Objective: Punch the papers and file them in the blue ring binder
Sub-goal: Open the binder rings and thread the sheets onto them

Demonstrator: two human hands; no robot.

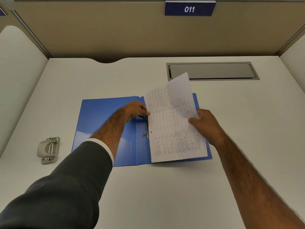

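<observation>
The blue ring binder (pixel 105 119) lies open and flat in the middle of the desk. White printed papers (pixel 171 123) rest on its right half, their far end lifted and curled. A punched hole shows at the papers' left edge beside the lower metal ring (pixel 146 133). My left hand (pixel 136 109) pinches the papers' left edge at the upper ring, which it hides. My right hand (pixel 204 124) grips the papers' right edge, thumb on top.
A grey hole punch (pixel 48 150) sits on the desk to the left of the binder. A recessed grey cable hatch (pixel 212 71) lies at the back right. Beige partition walls enclose the white desk (pixel 165 187) on three sides.
</observation>
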